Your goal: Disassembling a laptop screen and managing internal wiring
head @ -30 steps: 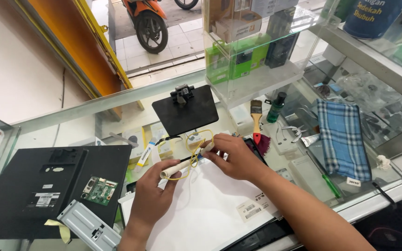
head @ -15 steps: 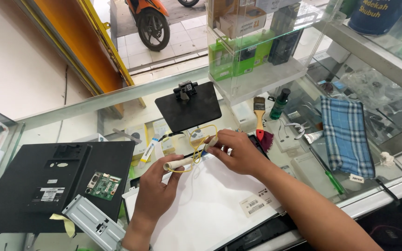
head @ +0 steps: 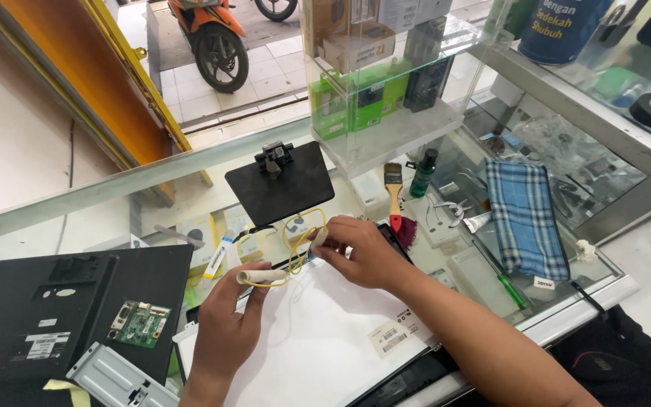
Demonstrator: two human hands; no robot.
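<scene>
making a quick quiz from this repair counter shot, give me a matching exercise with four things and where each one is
Things:
1. yellow wire
2. green circuit board
3. blue checked cloth
4. paintbrush

Places:
A. lying on the black back cover at the left
B. flat on the glass counter at the right
C. held between the left hand and the right hand
D. just beyond the right hand, beside a small dark green bottle

Pairs: 1-C, 2-A, 3-B, 4-D
</scene>
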